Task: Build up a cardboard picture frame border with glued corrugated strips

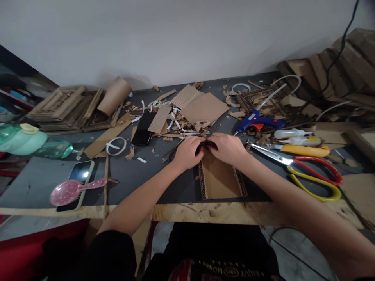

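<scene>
At the near edge, a pale wooden board (205,212) is seen running along the front of the dark work table (164,183). Just beyond it, a flat cardboard panel (221,179) with corrugated strips glued along its sides is laid on the table, directly in front of the person. At the far end of that panel, a dark corrugated strip (207,145) is pinched between both hands. The left hand (187,153) is curled tight, its fingers closed on the left end of the strip; the right hand (227,148) is likewise folded over the right end, fingers bent down onto it. The two hands are brought almost together, with only a short stretch of the strip left showing between them.

To the left, a pink hairbrush (73,190) is laid across a phone (77,183) with a lit screen. To the right, large scissors (304,168) with red and yellow handles are set down, blades partly apart, and a yellow-handled cutter (304,150) is placed just behind them.

Farther back, a blue glue gun (258,121) is rested near the right hand, a black phone (144,128) is laid among cardboard scraps (187,125), and carved cardboard frames (70,109) are stacked against the wall at far left.
</scene>
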A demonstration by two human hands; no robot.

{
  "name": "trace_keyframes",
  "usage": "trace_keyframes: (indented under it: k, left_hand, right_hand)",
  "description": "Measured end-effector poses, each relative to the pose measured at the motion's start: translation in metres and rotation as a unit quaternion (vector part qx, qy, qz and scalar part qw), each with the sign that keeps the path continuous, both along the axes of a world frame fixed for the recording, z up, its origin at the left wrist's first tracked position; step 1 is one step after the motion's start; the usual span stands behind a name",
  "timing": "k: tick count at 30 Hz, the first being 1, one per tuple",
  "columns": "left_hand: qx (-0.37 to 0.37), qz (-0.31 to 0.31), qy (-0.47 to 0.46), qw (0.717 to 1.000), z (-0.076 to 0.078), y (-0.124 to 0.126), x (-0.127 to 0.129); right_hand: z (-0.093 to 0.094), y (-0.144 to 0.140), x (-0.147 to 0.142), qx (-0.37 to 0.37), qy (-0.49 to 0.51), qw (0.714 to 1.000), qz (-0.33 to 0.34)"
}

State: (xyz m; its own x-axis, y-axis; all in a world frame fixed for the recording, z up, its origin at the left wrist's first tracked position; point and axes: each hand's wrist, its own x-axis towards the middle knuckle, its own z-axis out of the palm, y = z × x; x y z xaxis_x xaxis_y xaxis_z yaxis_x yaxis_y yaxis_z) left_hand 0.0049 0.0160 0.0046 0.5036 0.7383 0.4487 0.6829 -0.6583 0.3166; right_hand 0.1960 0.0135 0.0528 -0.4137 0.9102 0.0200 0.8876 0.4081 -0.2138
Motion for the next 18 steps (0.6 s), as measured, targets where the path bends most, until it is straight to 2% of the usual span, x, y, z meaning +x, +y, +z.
trace_keyframes:
  k: [7, 10, 18]
  left_hand:
    - [0.005, -0.003, -0.004, 1.0, -0.001, 0.0, 0.0]
    - [0.009, -0.001, -0.006, 1.0, 0.0, 0.0, 0.0]
    - [-0.004, -0.008, -0.018, 1.0, 0.001, 0.0, 0.0]
  right_hand:
    - [0.002, 0.005, 0.003, -0.022, 0.012, 1.0, -0.002]
    - [0.003, 0.006, 0.011, -0.007, 0.03, 1.0, 0.004]
    - [-0.008, 0.005, 0.025, 0.015, 0.034, 0.999, -0.017]
